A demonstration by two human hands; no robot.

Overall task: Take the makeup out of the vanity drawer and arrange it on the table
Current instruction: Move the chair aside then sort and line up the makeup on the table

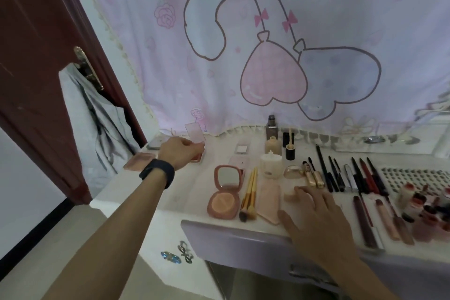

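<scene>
Left grip (179, 153), centre-left, holds open pink palette (197, 154) on white worktop (190, 186). Right grip (316, 221), lower right, lies flat with fingers spread, near blush compact (224, 192) and brushes (249, 195).

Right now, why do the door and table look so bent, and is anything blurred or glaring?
Head view: the wide lens leans the door and bows the table edge; the light is soft and even, with no harsh glare and only faint shadows; the right hand looks slightly smeared, and the small pots at the far right edge blur together.
</scene>
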